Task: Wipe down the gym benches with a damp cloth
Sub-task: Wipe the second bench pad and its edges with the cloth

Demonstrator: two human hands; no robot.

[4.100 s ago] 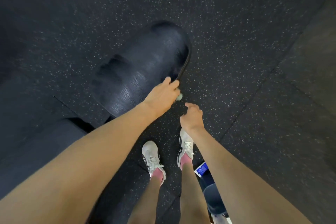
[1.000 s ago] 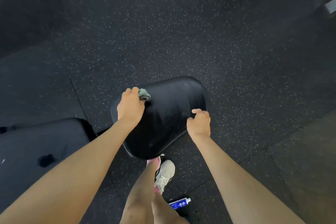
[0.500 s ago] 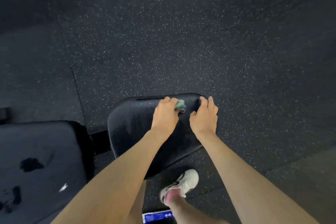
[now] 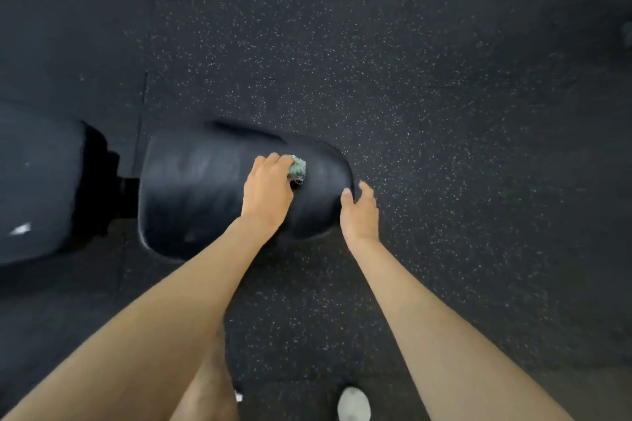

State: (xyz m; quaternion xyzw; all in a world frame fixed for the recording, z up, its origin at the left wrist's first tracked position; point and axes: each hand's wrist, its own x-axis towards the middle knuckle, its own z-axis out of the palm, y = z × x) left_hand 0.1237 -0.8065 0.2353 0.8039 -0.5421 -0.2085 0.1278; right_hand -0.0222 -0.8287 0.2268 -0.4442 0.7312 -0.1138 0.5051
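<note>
A black padded bench seat [image 4: 205, 188] lies in the middle left of the head view, its surface streaked with damp. My left hand [image 4: 268, 190] holds a small wadded green cloth [image 4: 297, 170] and presses it on the seat's right part. My right hand [image 4: 359, 212] is at the seat's right end, thumb on top of the pad and fingers curled round the edge.
A second, longer black pad [image 4: 37, 181] of the bench lies to the left, across a dark gap with the frame. Speckled black rubber floor [image 4: 444, 147] surrounds it all. My white shoe [image 4: 354, 403] shows at the bottom edge.
The view has swung, so the seat now lies further left. My left hand has slid the cloth rightward across the pad. My right hand has shifted from on top of the pad to its right edge.
</note>
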